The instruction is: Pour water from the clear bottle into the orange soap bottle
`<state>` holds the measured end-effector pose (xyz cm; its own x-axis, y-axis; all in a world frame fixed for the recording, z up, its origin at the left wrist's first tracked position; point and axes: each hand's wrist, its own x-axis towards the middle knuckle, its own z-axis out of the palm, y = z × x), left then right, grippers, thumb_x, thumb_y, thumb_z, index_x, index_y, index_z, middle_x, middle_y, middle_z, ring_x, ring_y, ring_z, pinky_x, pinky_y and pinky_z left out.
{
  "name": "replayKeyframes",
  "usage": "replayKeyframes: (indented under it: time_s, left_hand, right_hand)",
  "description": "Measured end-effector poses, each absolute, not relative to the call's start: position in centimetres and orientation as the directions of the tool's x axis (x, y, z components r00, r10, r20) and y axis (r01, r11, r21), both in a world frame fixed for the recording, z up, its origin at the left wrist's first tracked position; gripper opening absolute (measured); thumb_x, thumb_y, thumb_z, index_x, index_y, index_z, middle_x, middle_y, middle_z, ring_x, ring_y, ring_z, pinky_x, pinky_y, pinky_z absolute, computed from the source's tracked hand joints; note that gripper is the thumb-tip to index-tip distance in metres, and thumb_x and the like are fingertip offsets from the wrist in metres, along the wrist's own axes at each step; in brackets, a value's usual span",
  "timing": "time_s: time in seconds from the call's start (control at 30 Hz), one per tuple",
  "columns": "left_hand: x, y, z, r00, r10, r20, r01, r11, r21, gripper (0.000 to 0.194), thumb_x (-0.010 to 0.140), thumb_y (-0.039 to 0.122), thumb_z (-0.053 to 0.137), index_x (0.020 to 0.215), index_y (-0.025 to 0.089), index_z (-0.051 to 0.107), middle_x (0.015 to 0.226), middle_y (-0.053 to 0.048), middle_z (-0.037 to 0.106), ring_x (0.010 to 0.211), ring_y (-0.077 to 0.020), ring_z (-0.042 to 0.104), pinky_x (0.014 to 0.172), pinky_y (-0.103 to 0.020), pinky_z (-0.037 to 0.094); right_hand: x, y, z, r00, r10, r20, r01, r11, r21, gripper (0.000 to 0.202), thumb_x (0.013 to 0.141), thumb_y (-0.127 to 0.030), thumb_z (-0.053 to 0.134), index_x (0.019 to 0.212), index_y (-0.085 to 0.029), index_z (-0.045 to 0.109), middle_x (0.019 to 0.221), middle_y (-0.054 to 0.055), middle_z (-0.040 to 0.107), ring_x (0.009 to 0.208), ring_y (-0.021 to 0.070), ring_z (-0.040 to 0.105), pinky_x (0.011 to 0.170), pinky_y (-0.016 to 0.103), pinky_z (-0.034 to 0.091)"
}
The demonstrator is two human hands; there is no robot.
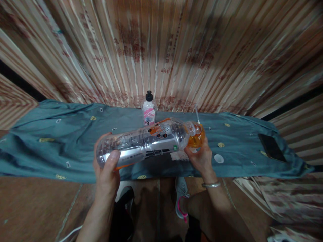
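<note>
A large clear plastic bottle (143,144) with silver, orange and black print lies almost level in front of me, its neck pointing right. My left hand (108,159) is closed around its base end, thumb on the near side. At the neck end, my right hand (200,156) is closed, its thumb by the bottle's shoulder. Amber-orange see-through material (196,138) shows beside the neck, against my right fingers; I cannot tell whether it is a separate container. Just above it a thin white tube (197,113) sticks up. The right fingers are partly hidden.
Behind the bottle stands a clear bottle (149,109) with a black cap and pink label. The teal cloth (78,134) covers a narrow table. On its right lie a small white round piece (219,158) and a dark phone-like slab (272,148). A patterned curtain (161,50) hangs close behind.
</note>
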<state>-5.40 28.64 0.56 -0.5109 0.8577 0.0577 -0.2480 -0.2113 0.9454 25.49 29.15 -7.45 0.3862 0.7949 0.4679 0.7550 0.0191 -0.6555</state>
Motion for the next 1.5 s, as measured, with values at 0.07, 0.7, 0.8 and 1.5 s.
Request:
replayKeyframes:
  time_s: [0.07, 0.7, 0.8, 1.5]
  left_hand:
    - [-5.4, 28.7, 0.6, -0.516, 0.856, 0.043, -0.272, -0.211, 0.939, 0.076, 0.048, 0.058, 0.102, 0.114, 0.026, 0.08, 0.1, -0.002, 0.078, 0.092, -0.0253, 0.07, 0.083, -0.034, 0.057]
    - [-6.3, 28.6, -0.8, -0.456, 0.875, 0.159, -0.126, -0.24, 0.963, 0.067, 0.07, 0.061, 0.092, 0.125, 0.027, 0.077, 0.108, -0.006, 0.076, 0.097, -0.0299, 0.074, 0.09, -0.043, 0.064]
    - [-6.2, 28.6, -0.7, -0.472, 0.87, 0.143, -0.153, -0.24, 0.959, 0.068, 0.067, 0.061, 0.094, 0.124, 0.027, 0.077, 0.108, -0.005, 0.077, 0.099, -0.0299, 0.074, 0.094, -0.043, 0.063]
    - [-5.6, 28.6, 0.0, -0.501, 0.859, 0.102, -0.201, -0.23, 0.952, 0.07, 0.06, 0.058, 0.096, 0.119, 0.028, 0.077, 0.106, -0.004, 0.077, 0.097, -0.0301, 0.071, 0.096, -0.046, 0.061]
  right_hand:
    - [25.5, 29.1, -7.4, 0.394, 0.804, 0.446, 0.744, 0.007, -0.668, 0.102, 0.081, -0.071, 0.08, 0.16, -0.014, 0.051, 0.142, 0.024, 0.078, 0.129, 0.0425, 0.078, 0.107, 0.059, 0.066]
    - [25.4, 29.2, -7.6, 0.405, 0.79, 0.46, 0.741, 0.011, -0.671, 0.1, 0.081, -0.072, 0.08, 0.158, -0.014, 0.053, 0.141, 0.024, 0.078, 0.127, 0.0423, 0.079, 0.104, 0.058, 0.067]
    - [25.3, 29.2, -7.6, 0.414, 0.793, 0.448, 0.738, -0.004, -0.674, 0.1, 0.08, -0.071, 0.082, 0.157, -0.013, 0.054, 0.139, 0.025, 0.079, 0.127, 0.0429, 0.079, 0.104, 0.058, 0.067]
    - [25.2, 29.2, -7.6, 0.411, 0.777, 0.477, 0.743, 0.018, -0.669, 0.097, 0.082, -0.072, 0.079, 0.156, -0.013, 0.055, 0.139, 0.024, 0.08, 0.124, 0.042, 0.081, 0.103, 0.057, 0.068]
